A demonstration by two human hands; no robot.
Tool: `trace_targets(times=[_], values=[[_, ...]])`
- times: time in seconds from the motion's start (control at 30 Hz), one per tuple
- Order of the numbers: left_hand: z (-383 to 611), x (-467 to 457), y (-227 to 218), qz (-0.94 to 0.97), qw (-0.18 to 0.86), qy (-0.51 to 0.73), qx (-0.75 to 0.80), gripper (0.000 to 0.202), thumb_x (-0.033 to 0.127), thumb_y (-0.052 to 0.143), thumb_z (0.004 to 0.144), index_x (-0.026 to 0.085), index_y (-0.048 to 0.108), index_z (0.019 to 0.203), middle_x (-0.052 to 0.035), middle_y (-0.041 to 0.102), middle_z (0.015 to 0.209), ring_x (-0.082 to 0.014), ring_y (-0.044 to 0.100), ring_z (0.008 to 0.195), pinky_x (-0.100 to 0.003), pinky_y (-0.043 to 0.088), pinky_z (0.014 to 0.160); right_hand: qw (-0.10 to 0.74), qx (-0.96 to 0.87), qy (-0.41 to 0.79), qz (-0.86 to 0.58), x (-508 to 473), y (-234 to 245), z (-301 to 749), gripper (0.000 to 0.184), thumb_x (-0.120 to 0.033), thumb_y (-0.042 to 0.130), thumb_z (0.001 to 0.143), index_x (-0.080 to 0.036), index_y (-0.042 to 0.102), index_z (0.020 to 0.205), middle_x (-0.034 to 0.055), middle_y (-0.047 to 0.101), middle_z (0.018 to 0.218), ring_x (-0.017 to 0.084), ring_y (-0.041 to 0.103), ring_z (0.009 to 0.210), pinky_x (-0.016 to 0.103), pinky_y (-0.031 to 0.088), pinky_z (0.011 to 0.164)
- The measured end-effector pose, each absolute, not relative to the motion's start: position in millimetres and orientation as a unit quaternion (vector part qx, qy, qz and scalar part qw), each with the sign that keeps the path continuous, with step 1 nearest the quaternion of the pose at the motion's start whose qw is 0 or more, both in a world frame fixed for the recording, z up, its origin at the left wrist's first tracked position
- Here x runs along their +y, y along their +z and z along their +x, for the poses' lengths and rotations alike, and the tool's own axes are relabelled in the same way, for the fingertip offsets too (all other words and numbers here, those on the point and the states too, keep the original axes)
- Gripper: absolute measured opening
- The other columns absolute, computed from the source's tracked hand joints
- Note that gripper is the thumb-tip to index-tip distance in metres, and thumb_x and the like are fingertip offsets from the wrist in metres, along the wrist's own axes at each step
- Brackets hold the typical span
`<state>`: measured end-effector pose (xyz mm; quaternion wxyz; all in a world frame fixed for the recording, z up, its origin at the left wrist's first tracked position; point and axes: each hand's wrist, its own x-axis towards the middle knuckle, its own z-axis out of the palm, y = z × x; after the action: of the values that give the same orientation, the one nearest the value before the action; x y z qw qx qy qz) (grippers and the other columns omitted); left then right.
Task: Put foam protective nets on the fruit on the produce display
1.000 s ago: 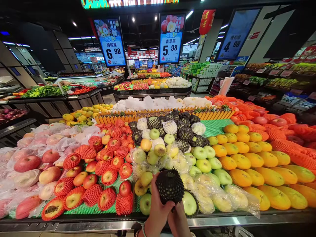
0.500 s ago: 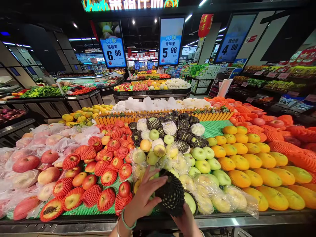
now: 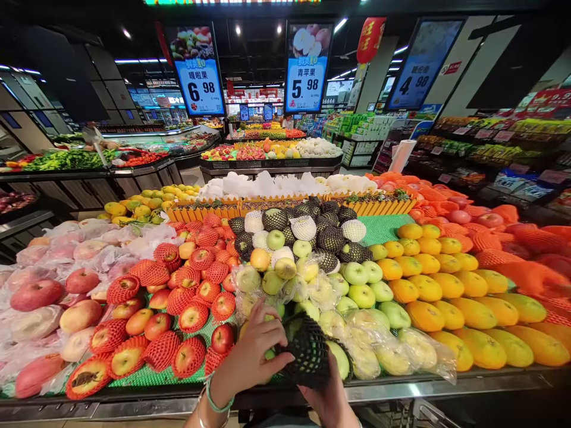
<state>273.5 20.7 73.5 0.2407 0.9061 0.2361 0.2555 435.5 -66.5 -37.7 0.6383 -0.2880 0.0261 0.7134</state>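
Observation:
Both my hands meet at the front edge of a fruit display. My left hand (image 3: 254,351), with bracelets at the wrist, pinches the rim of a black foam net sleeve (image 3: 307,353). My right hand (image 3: 328,395) grips the sleeve from below. A green apple (image 3: 292,326) shows in the sleeve's open top. More green apples (image 3: 361,285), some bare and some in clear bags, lie around the sleeve. Red apples in red nets (image 3: 187,309) lie to the left.
Orange-yellow mangoes (image 3: 450,297) fill the right of the stand, bagged pink apples (image 3: 40,297) the left. Black and white netted fruit (image 3: 312,229) is piled further back. A metal rail (image 3: 401,389) edges the stand. Price signs (image 3: 306,68) hang overhead; other produce counters stand behind.
The netted apple came down from being held up. My left hand moved onto the sleeve's rim, and the net now sits lower with the apple's top showing.

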Motion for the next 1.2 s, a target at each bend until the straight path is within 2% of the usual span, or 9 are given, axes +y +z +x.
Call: trace_targets(times=[0.13, 0.23, 0.33, 0.43, 0.6, 0.83, 1.03, 1.1, 1.2], values=[[272.1, 24.5, 66.9, 0.892, 0.279, 0.254, 0.250, 0.018, 0.037, 0.052, 0.102, 0.024, 0.060, 0.092, -0.0013, 0.065, 0.087, -0.0226, 0.059, 0.104, -0.056, 0.026, 0.124, 0.641, 0.030, 0.703, -0.306, -63.0, -38.1, 435.4, 0.051, -0.062, 0.092, 0.053, -0.026, 0.082, 0.087, 0.0051, 0.079, 0.105, 0.025, 0.074, 0.091, 0.039, 0.061, 0.092], [271.4, 25.5, 60.5, 0.877, 0.304, 0.285, 0.239, 0.035, 0.052, 0.041, 0.104, 0.025, 0.063, 0.099, -0.0051, 0.067, 0.098, -0.0258, 0.056, 0.112, -0.055, 0.029, 0.120, 0.632, 0.009, 0.699, -0.334, -65.3, -49.9, 442.8, 0.048, -0.059, 0.090, 0.057, -0.025, 0.082, 0.090, 0.0041, 0.079, 0.105, 0.026, 0.071, 0.107, 0.040, 0.056, 0.103], [273.0, 26.9, 58.7, 0.837, 0.342, 0.321, 0.281, 0.052, 0.062, 0.028, 0.103, 0.026, 0.064, 0.096, -0.0054, 0.065, 0.096, -0.0263, 0.055, 0.107, -0.052, 0.035, 0.112, 0.646, -0.042, 0.665, -0.373, -67.5, -54.5, 450.6, 0.056, -0.054, 0.093, 0.056, -0.025, 0.080, 0.101, 0.0045, 0.077, 0.113, 0.029, 0.062, 0.125, 0.043, 0.048, 0.111], [279.7, 28.9, 61.8, 0.813, 0.362, 0.312, 0.331, 0.047, 0.060, 0.036, 0.102, 0.025, 0.065, 0.088, -0.0033, 0.063, 0.089, -0.0247, 0.055, 0.098, -0.046, 0.043, 0.100, 0.664, -0.102, 0.615, -0.413, -66.5, -46.0, 453.3, 0.070, -0.048, 0.094, 0.054, -0.027, 0.074, 0.117, 0.0050, 0.073, 0.123, 0.031, 0.055, 0.133, 0.046, 0.041, 0.116], [298.2, 28.6, 65.0, 0.783, 0.364, 0.335, 0.378, 0.031, 0.051, 0.054, 0.099, 0.024, 0.066, 0.090, -0.0007, 0.059, 0.081, -0.0231, 0.056, 0.087, -0.039, 0.048, 0.085, 0.680, -0.189, 0.538, -0.460, -61.5, -28.4, 446.6, 0.093, -0.054, 0.093, 0.051, -0.029, 0.062, 0.135, 0.0077, 0.068, 0.132, 0.034, 0.047, 0.140, 0.047, 0.039, 0.117], [309.4, 21.7, 57.8, 0.750, 0.377, 0.383, 0.386, 0.030, 0.044, 0.053, 0.099, 0.023, 0.060, 0.078, -0.0010, 0.058, 0.080, -0.0216, 0.057, 0.083, -0.036, 0.049, 0.081, 0.696, -0.159, 0.516, -0.474, -63.2, -38.2, 431.8, 0.100, -0.061, 0.086, 0.058, -0.029, 0.049, 0.146, 0.0099, 0.062, 0.139, 0.034, 0.046, 0.140, 0.048, 0.046, 0.111], [304.3, 21.0, 58.8, 0.786, 0.328, 0.340, 0.397, 0.022, 0.035, 0.058, 0.096, 0.024, 0.070, 0.081, 0.0042, 0.048, 0.060, -0.0219, 0.056, 0.072, -0.044, 0.049, 0.088, 0.700, -0.163, 0.488, -0.495, -64.9, -43.1, 426.3, 0.107, -0.065, 0.085, 0.057, -0.028, 0.044, 0.149, 0.0108, 0.060, 0.141, 0.034, 0.039, 0.145, 0.050, 0.038, 0.117], [300.1, 20.3, 58.3, 0.780, 0.334, 0.351, 0.397, 0.021, 0.036, 0.057, 0.097, 0.024, 0.072, 0.088, 0.0020, 0.054, 0.065, -0.0227, 0.059, 0.078, -0.043, 0.051, 0.088, 0.701, -0.175, 0.495, -0.483, -65.8, -43.9, 426.9, 0.105, -0.066, 0.084, 0.059, -0.028, 0.045, 0.149, 0.0108, 0.061, 0.140, 0.033, 0.040, 0.144, 0.048, 0.040, 0.115], [292.6, 21.3, 51.7, 0.740, 0.363, 0.408, 0.393, 0.030, 0.046, 0.050, 0.101, 0.026, 0.072, 0.108, -0.0065, 0.068, 0.101, -0.0252, 0.063, 0.106, -0.045, 0.050, 0.101, 0.690, -0.189, 0.514, -0.474, -66.9, -46.3, 432.8, 0.096, -0.067, 0.081, 0.065, -0.029, 0.049, 0.147, 0.0102, 0.062, 0.139, 0.033, 0.046, 0.141, 0.046, 0.047, 0.110]])
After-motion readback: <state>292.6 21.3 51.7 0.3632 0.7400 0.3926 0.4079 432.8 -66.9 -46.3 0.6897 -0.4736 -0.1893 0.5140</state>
